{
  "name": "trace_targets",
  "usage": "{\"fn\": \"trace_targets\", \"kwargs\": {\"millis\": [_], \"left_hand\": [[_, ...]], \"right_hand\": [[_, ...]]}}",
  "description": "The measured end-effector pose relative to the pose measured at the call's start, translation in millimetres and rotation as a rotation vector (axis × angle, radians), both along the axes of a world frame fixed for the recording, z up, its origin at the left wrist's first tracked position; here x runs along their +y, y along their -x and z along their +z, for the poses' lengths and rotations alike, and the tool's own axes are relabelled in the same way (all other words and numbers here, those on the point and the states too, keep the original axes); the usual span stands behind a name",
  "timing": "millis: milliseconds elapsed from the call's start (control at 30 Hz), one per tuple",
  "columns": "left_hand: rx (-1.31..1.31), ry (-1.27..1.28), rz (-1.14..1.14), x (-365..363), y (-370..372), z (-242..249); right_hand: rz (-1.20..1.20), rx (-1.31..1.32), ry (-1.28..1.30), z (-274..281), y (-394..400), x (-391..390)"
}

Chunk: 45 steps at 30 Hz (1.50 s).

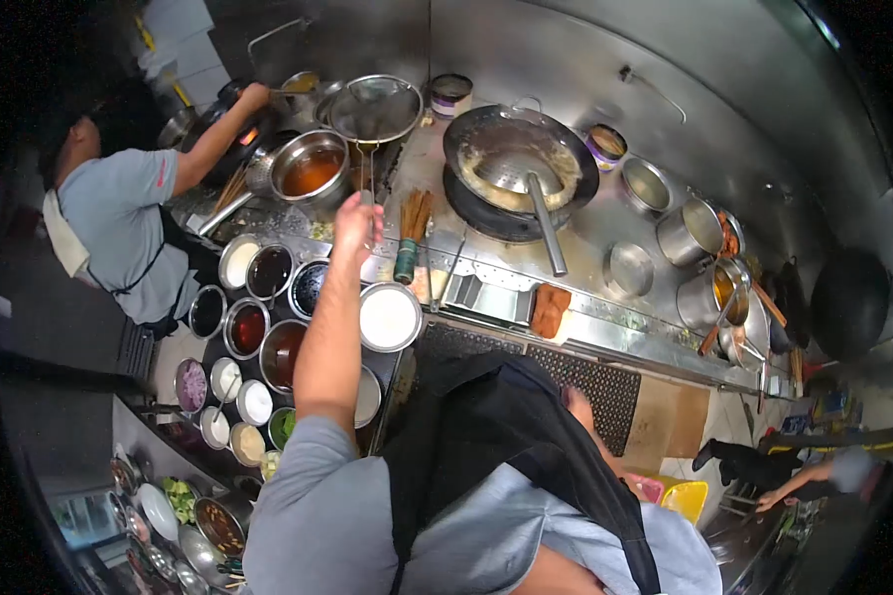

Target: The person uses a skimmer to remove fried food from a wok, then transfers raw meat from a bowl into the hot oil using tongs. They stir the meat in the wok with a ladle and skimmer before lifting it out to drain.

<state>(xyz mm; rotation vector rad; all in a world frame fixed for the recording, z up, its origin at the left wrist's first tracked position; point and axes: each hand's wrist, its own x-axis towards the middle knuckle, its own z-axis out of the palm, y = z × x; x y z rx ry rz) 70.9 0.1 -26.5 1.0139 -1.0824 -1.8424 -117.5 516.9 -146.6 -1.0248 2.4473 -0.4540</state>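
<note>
My left hand point(358, 230), stretched out over the counter, has its fingers closed round the handle of a round mesh strainer point(375, 107). The strainer's bowl sits at the back, beside a metal pot of reddish-brown liquid point(311, 173). Just right of that hand lies a bamboo wok brush point(410, 236) with a green-wrapped end. Below my wrist is a bowl of white powder or liquid point(389, 317). Down by my apron, my right hand point(574, 399) is mostly hidden, and its fingers cannot be made out.
A wok point(476, 149) with a ladle point(544, 223) in it stands on the stove. Several sauce bowls point(246, 327) crowd the left counter. A co-worker point(129, 218) reaches over another burner at left. Metal pots point(690, 234) line the right side. Another person point(814, 471) is at far right.
</note>
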Motion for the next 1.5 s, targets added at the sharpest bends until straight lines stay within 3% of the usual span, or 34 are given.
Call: {"fn": "trace_targets", "kwargs": {"millis": [33,67,100,233,367,467,600,733,867,933,1100,1200,1300,1500], "left_hand": [[0.001,-0.041,-0.020,-22.8,-3.3,0.7],[-0.020,-0.069,0.022,-41.2,-4.4,3.5],[0.025,-0.094,-0.033,-64.4,-7.1,2.6],[0.192,-0.200,-0.056,-120.6,-12.0,5.9],[0.362,-0.224,0.081,-124.0,-13.7,7.0],[0.268,-0.119,0.146,-103.8,-24.9,-12.4],[0.182,-0.010,0.351,3.8,-44.0,5.0],[-0.060,0.046,0.291,122.8,-66.9,-25.2],[-0.301,-0.043,0.090,258.6,-95.5,-107.3],[-0.410,-0.084,0.132,325.8,-100.4,-133.1],[-0.374,-0.119,0.425,439.9,-89.0,-160.7],[-0.329,-0.134,0.694,482.4,-73.3,-135.9],[-0.345,-0.140,0.825,531.6,-72.0,-122.1],[-0.387,-0.166,1.371,666.1,-117.6,-95.3]], "right_hand": [[-0.125,-0.002,-0.080,-36.9,-5.3,37.9],[-0.271,-0.203,-0.340,-116.8,6.0,81.0],[-0.290,-0.240,-0.537,-136.2,8.5,118.9],[-0.347,-0.221,-0.898,-79.2,22.1,243.7],[-0.404,-0.228,-0.936,-55.5,39.8,262.9],[-0.380,-0.215,-0.862,-60.8,52.7,243.4],[-0.251,-0.185,-0.649,-82.2,73.9,174.5],[-0.047,-0.187,-0.408,-83.1,86.6,80.5],[0.210,-0.200,-0.283,-71.0,95.1,0.8],[0.368,-0.188,-0.281,-68.0,106.8,-23.6],[0.707,-0.088,-0.405,-67.3,168.5,-46.4],[0.807,0.027,-0.530,-71.3,222.8,-47.6],[0.861,0.137,-0.628,-72.1,269.2,-52.9],[1.029,0.248,-0.684,-80.9,279.3,-87.0]]}}
